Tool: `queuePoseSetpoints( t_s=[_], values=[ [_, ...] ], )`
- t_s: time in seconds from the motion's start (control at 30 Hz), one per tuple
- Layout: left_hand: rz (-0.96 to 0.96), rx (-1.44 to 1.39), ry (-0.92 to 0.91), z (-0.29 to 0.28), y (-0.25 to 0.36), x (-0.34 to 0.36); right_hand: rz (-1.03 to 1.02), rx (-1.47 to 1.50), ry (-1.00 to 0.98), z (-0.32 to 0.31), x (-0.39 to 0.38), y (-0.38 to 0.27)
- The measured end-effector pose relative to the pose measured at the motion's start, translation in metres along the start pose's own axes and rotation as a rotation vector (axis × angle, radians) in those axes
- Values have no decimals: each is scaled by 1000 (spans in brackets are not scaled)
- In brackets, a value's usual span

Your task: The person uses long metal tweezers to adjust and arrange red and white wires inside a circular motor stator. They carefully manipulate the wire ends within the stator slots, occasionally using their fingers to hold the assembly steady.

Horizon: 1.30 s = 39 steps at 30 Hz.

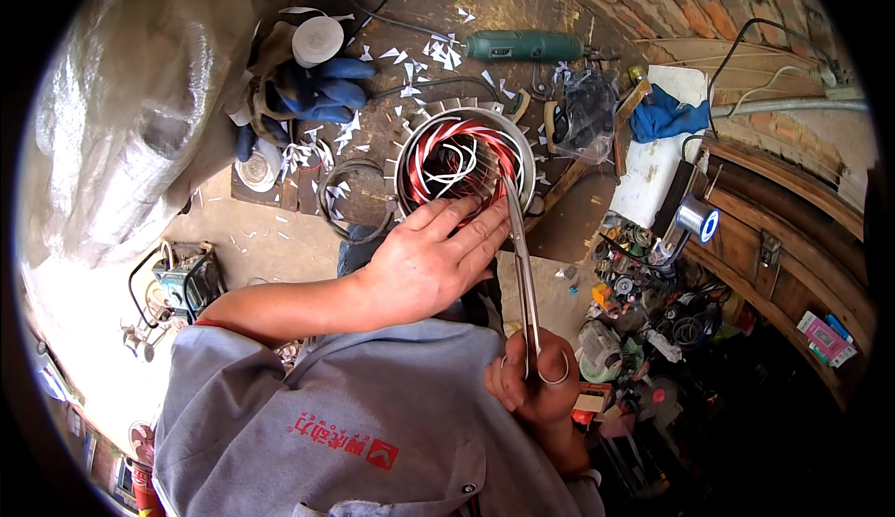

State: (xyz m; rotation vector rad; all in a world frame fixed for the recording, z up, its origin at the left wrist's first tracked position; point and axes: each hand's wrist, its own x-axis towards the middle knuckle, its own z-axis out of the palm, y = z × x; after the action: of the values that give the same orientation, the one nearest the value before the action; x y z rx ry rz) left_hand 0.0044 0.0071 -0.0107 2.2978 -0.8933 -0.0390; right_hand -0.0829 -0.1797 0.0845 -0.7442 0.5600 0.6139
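A finned metal motor housing (403, 158) on the dark worktop holds a ring of red-and-white coil windings (438, 144), with white leads looping in its middle. My left hand (433, 256) lies over the near side of the ring, fingers stretched out and slightly apart, thumb mostly hidden. My right hand (536, 377) grips long metal scissors (522, 275) by their finger loops, low in the picture. The blades point up into the windings beside my left fingertips; whether they touch them I cannot tell.
Around lie white paper scraps, blue gloves (331, 88), a tape roll (317, 40), a green power tool (517, 46), a plastic bag (587, 116), a blue cloth (667, 121) and a spool (699, 220). Clutter (643, 303) fills the lower right; plastic sheeting (130, 107) hangs left.
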Motion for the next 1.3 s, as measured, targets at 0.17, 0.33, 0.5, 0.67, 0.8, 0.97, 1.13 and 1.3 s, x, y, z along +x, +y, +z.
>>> queuePoseSetpoints(
  t_s=[0.17,0.33,0.5,0.67,0.8,0.97,1.13,1.3],
  values=[
    [8,49,31,2,-1,1,-29,76,28,10,5,5],
    [28,52,43,4,-3,0,-47,76,-13,12,6,5],
    [11,5,54,3,-1,0,-49,116,60,24,12,7],
    [6,-8,60,7,-3,-2,-59,-81,146,39,20,2],
    [22,14,91,8,-5,-1,-67,-254,162,48,24,-3],
    [40,29,84,9,-6,-3,-71,-260,255,50,32,-2],
    [25,34,88,8,-5,-2,27,-232,215,43,25,-14],
    [54,81,46,5,-6,-2,205,-396,183,41,2,-28]
  ],
)
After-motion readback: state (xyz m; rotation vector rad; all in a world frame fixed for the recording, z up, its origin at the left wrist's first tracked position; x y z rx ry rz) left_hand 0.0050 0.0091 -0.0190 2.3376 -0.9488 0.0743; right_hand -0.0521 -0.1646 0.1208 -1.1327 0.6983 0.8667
